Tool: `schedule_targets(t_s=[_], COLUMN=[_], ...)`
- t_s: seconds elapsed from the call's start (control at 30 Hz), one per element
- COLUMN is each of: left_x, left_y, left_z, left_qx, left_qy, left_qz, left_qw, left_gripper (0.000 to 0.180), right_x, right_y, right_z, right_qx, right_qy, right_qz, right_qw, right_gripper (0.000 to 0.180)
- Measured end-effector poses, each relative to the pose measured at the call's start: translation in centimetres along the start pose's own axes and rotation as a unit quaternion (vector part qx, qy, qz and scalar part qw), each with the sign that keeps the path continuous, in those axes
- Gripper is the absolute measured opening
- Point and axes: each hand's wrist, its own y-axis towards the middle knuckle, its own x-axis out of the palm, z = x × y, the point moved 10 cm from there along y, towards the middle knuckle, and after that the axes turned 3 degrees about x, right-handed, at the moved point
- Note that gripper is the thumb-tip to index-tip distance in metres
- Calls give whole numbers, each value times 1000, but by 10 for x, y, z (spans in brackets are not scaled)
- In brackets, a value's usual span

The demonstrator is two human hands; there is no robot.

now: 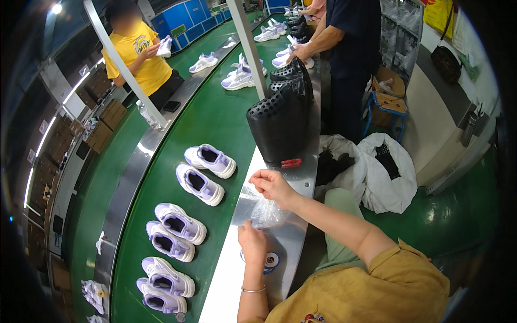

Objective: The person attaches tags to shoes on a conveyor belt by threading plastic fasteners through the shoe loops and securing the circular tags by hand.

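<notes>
A crumpled bundle of clear plastic (269,213) lies on the metal ledge between my two hands. Above its far end, my right hand (272,187) is closed in a pinch; anything between its fingertips is too thin or small to make out. My left hand (252,242) is at the bundle's near left edge, fingers curled in, their grip partly hidden. Close to my left wrist is a roll of tape (272,260) with a blue and white rim. Beyond my right hand, a small red object (291,162) rests beside a tall black piece with rows of holes (277,134).
White and lilac sneakers (196,184) stand in pairs along the green conveyor belt (204,121). A metal post (247,48) rises ahead. Two people work farther along the line, one in yellow (141,54), one in dark clothes (350,54). White sacks (388,172) stand at the right.
</notes>
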Motion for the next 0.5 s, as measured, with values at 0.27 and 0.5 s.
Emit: schedule_targets(t_s=[0.27, 0.5], left_x=[50, 70], left_y=[-9, -1], left_z=[26, 43], left_qx=[54, 70], left_qy=[-32, -29], left_qz=[-88, -93], left_qw=[994, 993], left_gripper=[13, 9], right_x=[-15, -31], right_y=[10, 15], right_z=[3, -2], right_qx=[-3, -2], right_qy=[-35, -10], right_qz=[1, -29], right_qw=[999, 1000], right_gripper=[11, 14])
